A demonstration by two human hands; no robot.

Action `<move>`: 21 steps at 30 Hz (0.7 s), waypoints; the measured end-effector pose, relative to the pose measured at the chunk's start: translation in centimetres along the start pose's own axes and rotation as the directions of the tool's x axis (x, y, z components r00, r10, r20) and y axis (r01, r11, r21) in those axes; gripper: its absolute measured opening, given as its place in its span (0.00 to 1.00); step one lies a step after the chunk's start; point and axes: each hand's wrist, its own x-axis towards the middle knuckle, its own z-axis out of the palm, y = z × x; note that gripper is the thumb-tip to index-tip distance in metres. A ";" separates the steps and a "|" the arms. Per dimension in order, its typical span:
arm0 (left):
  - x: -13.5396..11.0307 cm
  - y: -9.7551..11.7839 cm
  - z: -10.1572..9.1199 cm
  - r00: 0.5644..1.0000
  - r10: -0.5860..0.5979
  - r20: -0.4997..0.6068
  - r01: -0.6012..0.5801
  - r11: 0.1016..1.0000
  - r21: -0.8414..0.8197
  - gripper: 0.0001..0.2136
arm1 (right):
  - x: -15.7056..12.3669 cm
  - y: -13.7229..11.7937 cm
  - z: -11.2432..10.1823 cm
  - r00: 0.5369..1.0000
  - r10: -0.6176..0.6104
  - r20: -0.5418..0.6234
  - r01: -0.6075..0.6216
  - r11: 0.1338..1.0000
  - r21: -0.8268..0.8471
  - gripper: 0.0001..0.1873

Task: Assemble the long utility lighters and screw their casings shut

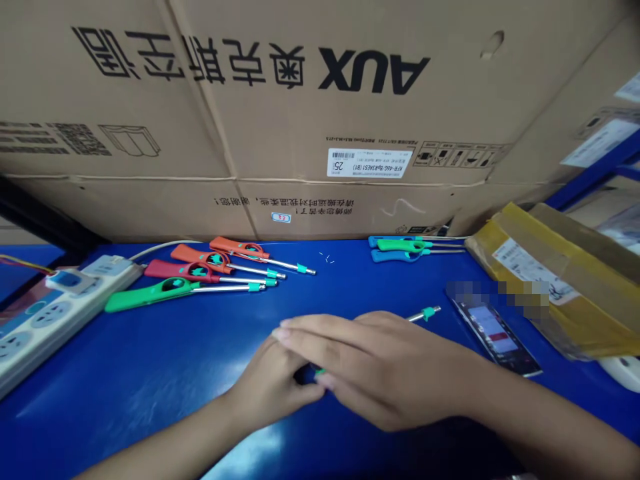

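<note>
My left hand (267, 377) and my right hand (395, 363) are closed together around a long-nosed gas lighter (417, 316), low over the blue table. Its metal tube with a teal tip piece pokes out beyond my right knuckles. Most of the handle is hidden; only a small green bit shows between the thumbs. The right fingers lie across the back of the left fingers. Farther left, a green lighter (150, 295), a red lighter (183, 271) and two orange lighters (203, 257) lie side by side, teal pieces on their tubes and triggers.
Blue and green lighters (400, 247) lie at the back right, beside a taped cardboard box (550, 280). A phone (495, 333) rests nearby. Small white slivers (327, 258) are scattered mid-table. A power strip (65, 313) runs along the left; a big carton (280, 120) walls the back.
</note>
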 end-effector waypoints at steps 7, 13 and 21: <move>0.4 -1.2 -0.1 0.992 0.129 0.007 -0.129 0.978 0.166 0.11 | -0.1 1.1 0.5 0.988 -0.093 -0.122 0.088 0.995 -0.043 0.13; 0.7 -1.8 -0.9 0.968 0.252 0.018 -0.248 0.934 0.256 0.09 | 0.1 1.6 0.2 0.986 -0.070 -0.154 0.061 0.996 -0.062 0.19; 1.3 -0.6 -1.6 0.961 0.242 0.133 -0.272 0.917 0.293 0.07 | -0.5 1.5 2.2 0.934 0.018 -0.356 0.055 0.980 0.194 0.21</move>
